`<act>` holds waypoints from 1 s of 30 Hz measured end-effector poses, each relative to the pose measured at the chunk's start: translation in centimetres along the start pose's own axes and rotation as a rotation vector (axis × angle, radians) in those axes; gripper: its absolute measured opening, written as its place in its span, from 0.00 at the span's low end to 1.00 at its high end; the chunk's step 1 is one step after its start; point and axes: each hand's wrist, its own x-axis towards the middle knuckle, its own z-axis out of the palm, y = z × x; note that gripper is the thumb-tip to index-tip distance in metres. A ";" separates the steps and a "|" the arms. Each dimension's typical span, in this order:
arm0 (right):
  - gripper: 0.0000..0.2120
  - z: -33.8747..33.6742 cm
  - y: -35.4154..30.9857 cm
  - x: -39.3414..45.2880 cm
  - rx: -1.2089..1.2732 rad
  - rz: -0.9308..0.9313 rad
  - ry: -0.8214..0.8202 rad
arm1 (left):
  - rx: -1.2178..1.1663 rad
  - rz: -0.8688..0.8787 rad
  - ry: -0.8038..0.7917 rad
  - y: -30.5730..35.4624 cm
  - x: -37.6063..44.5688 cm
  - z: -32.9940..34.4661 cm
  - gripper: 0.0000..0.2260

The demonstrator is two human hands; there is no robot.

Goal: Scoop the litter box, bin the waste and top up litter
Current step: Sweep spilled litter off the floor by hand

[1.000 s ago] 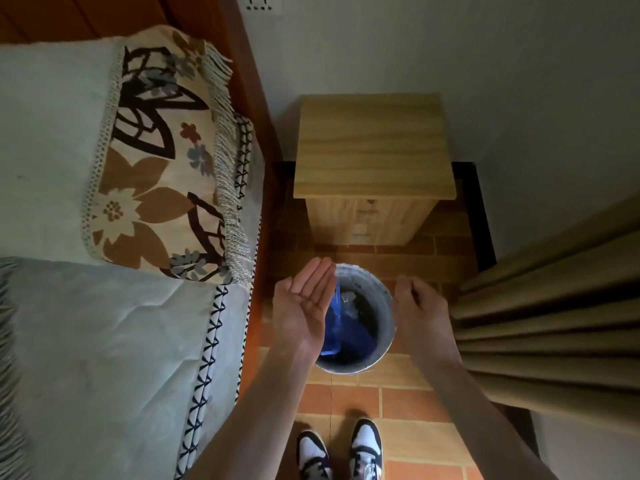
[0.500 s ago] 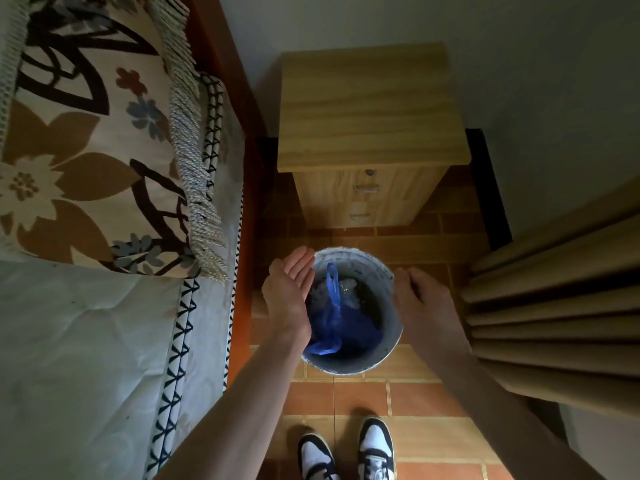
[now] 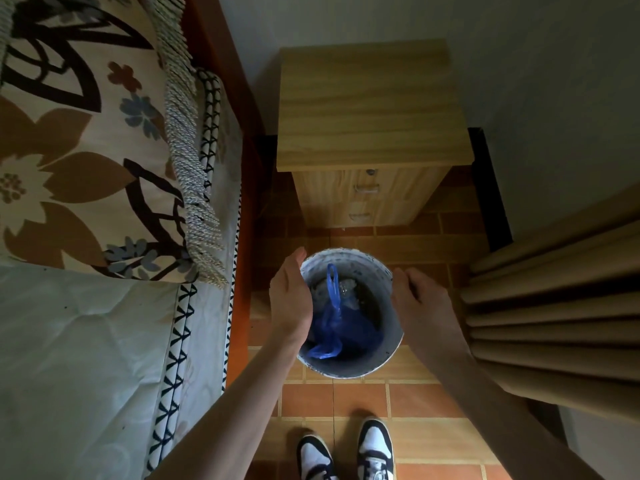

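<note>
A round grey waste bin (image 3: 349, 370) stands on the orange tiled floor just ahead of my feet. A blue plastic bag (image 3: 343, 327) lies inside it over some pale crumpled waste, with one handle loop sticking up. My left hand (image 3: 290, 299) lies palm-in against the bin's left rim, fingers straight and together. My right hand (image 3: 420, 306) cups the right side of the rim with its fingers curled around the outside. The bin sits clasped between the two hands. No litter box or scoop is in view.
A wooden nightstand (image 3: 370, 105) with drawers stands just beyond the bin against the wall. A bed (image 3: 86, 358) with a floral fringed cushion (image 3: 79, 150) runs along the left. Tan curtain folds (image 3: 554, 306) hang close on the right. My shoes (image 3: 346, 452) are below the bin.
My left hand turned from palm-up beside the bin to palm-in against its left rim. My right hand settled onto the right rim. The view has dropped closer to the bin.
</note>
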 end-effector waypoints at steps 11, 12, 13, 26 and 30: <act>0.17 0.4 -1.1 0.7 -0.040 -0.003 0.044 | 0.603 0.383 -0.150 0.0 -1.3 -0.7 0.21; 0.17 0.4 -1.2 0.7 -0.024 -0.002 0.047 | 0.703 0.454 -0.171 -0.3 -1.0 -0.9 0.22; 0.17 0.4 -1.3 0.7 -0.010 -0.002 0.047 | 0.806 0.528 -0.182 -0.7 -0.8 -1.1 0.23; 0.15 0.5 -2.4 1.9 -0.378 -0.172 0.089 | 1.178 0.704 -0.191 -1.6 -1.1 -1.7 0.26; 0.10 0.3 -1.3 3.1 -0.610 -0.183 0.004 | 1.168 0.699 -0.181 -1.7 -1.3 -1.7 0.27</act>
